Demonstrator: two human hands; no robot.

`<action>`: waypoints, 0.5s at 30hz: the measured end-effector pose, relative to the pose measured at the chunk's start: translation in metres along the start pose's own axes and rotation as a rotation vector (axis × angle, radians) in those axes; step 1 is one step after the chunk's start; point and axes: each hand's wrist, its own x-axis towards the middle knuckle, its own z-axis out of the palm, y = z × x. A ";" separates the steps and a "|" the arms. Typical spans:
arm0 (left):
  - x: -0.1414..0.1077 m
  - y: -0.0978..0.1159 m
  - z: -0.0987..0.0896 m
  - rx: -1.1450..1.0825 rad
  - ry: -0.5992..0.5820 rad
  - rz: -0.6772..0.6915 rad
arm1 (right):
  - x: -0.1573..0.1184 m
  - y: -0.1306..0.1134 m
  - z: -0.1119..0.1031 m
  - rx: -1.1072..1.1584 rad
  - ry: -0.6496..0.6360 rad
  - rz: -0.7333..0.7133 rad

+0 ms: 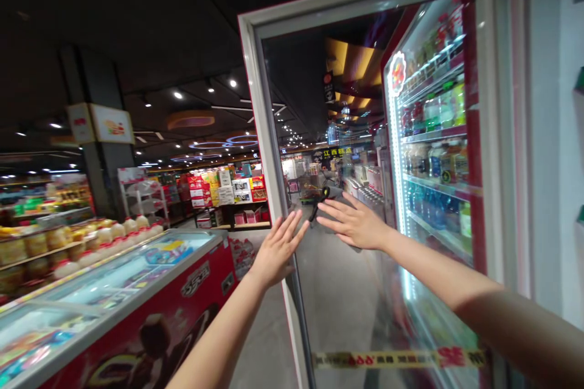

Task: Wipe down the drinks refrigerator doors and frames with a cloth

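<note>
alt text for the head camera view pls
A bare left hand and bare right hand spread open at a white-framed glass door, either side of a black handle. Behind it stands a brightly lit cooler of bottled drinks, with a red chest freezer at left.

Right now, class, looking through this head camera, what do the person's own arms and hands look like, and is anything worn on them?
Both arms are bare as far as the view shows. The left hand and the right hand have no gloves, and no sleeves, watches, cables or markings show.

Slim left hand (pixel 275 250), slim right hand (pixel 353 223), bare left forearm (pixel 219 334), bare right forearm (pixel 451 282)
</note>
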 end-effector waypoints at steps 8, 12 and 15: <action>-0.020 -0.001 0.016 0.039 -0.044 0.022 | 0.061 0.030 -0.011 -0.071 0.156 0.450; -0.024 0.002 0.019 0.047 -0.001 0.014 | 0.080 -0.005 0.009 -0.024 0.161 0.279; -0.031 0.003 0.024 0.045 0.044 0.015 | 0.065 -0.019 0.020 0.019 0.112 -0.066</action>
